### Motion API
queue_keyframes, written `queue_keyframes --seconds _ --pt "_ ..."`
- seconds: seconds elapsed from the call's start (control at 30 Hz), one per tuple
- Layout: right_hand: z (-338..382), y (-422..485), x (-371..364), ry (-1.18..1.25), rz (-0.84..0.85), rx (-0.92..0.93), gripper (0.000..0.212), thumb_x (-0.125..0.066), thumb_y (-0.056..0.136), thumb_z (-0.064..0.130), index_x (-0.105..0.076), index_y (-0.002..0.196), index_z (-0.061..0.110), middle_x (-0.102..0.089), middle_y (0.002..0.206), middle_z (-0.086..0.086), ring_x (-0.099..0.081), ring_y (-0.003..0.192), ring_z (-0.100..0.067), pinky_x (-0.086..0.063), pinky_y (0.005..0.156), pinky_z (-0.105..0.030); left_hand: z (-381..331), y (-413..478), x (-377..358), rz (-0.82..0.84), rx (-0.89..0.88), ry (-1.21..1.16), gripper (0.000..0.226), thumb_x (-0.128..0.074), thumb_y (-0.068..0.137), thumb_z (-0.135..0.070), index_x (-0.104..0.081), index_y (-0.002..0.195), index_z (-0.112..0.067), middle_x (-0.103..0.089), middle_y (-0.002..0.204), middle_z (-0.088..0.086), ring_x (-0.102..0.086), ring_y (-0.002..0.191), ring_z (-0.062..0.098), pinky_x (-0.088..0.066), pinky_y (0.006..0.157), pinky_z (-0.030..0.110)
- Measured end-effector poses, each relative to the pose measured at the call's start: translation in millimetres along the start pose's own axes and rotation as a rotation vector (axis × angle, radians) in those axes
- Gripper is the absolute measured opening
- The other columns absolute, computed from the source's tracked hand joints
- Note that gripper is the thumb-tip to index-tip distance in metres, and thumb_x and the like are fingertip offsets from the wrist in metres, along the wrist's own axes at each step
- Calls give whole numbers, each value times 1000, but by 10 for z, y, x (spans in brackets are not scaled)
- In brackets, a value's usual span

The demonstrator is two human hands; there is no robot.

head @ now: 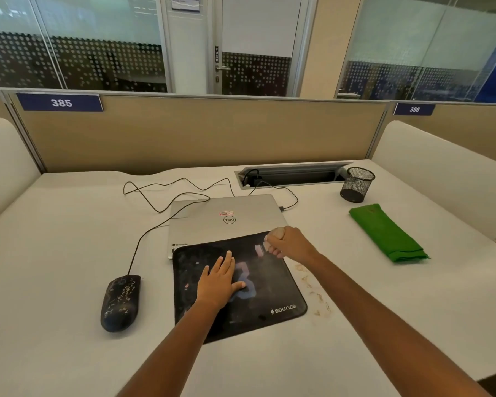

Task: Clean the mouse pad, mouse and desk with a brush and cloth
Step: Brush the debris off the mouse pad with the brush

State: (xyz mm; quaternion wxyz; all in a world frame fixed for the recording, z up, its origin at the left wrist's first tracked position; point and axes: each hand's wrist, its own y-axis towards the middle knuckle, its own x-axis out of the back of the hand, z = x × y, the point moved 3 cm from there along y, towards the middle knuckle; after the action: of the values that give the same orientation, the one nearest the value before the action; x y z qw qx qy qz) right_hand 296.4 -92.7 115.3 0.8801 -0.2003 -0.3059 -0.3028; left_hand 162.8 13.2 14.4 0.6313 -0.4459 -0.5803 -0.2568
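Mouse pad (241, 285) lies on the tabletop (69, 253), its far edge overlapping the closed laptop (224, 216). Left hand (219, 282) presses it flat, open; right hand (287, 242) grips a brush (277, 232) at the far right corner. Best sweep toward the crumbs (312, 287) beside the pad, keeping it pinned.

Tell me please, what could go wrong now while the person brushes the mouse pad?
1. The right hand grips the brush at the far corner of the mouse pad, which overlaps the closed laptop; a stroke that way may push dirt onto the lid.
2. Crumbs already lie on the desk right of the pad; sweeping there adds more.
3. The left hand rests flat on the pad, so dirt under it may stay.
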Motion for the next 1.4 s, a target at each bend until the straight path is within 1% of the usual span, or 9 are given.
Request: queue_keyframes --seconds 0.13,0.33,0.47,0.6,0.73,0.9,1.03,1.13,1.4 --pt "-29 -48 -198 -162 43 -43 36 -39 97 18 -60 111 -8 -63 109 -28 -56 88 -26 -48 94 -39 -6 -12 12 6 3 -4 73 -24 97 -53 8 150 -14 15 159 2 5 148 20 -7 120 42" --pt "30 -232 -98 -184 341 -139 33 -42 94 10 -61 107 -13 -62 92 -25 -56 62 -19 -52 71 -27 -13 -23 20 6 12 25 74 -23 96 -54 7 150 -14 15 159 2 4 148 21 -5 120 43" --pt "-27 -300 7 -222 496 -178 33 -44 95 13 -60 111 -11 -64 84 -16 -60 61 -16 -54 60 -19 -32 -35 42 11 15 26 73 -23 97 -53 6 151 -14 14 159 3 4 148 22 -5 120 43" --pt "-109 -216 47 -72 291 -108 32 -46 94 14 -61 108 -10 -62 79 -12 -58 62 -14 -51 59 -17 -56 -68 98 20 0 88 69 -24 99 -49 3 151 -12 10 159 6 8 147 24 -1 120 43" --pt "-176 -224 -46 -133 45 46 34 -41 96 14 -60 107 -11 -64 102 -29 -54 78 -20 -48 72 -26 -65 -128 131 65 -48 79 75 -34 96 -51 -2 151 -12 6 160 7 11 147 26 2 119 47" --pt "-239 -365 -168 -239 136 81 30 -42 95 14 -61 101 -8 -63 104 -28 -51 82 -20 -39 76 -25 -75 -216 59 120 -92 51 95 -49 86 -59 3 151 -12 9 160 8 17 145 32 7 116 50" --pt "-332 -556 -122 -93 319 -18 29 -46 93 11 -64 102 -9 -63 80 -16 -57 63 -15 -49 60 -15 -76 -229 72 104 -92 72 96 -50 85 -60 2 151 -13 7 160 8 17 145 33 8 116 51" --pt "-342 -644 -2 -94 454 -82 26 -45 92 9 -66 100 -4 -63 71 -8 -60 63 -15 -53 58 -17 -91 -225 90 111 -100 82 96 -51 85 -60 1 151 -12 7 160 9 17 145 33 8 116 51" --pt "-122 -537 -115 59 123 54 29 -47 94 16 -65 102 -6 -62 80 -13 -57 65 -15 -50 63 -18 -56 -268 55 154 -109 102 103 -57 82 -57 4 150 -11 9 159 10 21 143 33 10 116 51"
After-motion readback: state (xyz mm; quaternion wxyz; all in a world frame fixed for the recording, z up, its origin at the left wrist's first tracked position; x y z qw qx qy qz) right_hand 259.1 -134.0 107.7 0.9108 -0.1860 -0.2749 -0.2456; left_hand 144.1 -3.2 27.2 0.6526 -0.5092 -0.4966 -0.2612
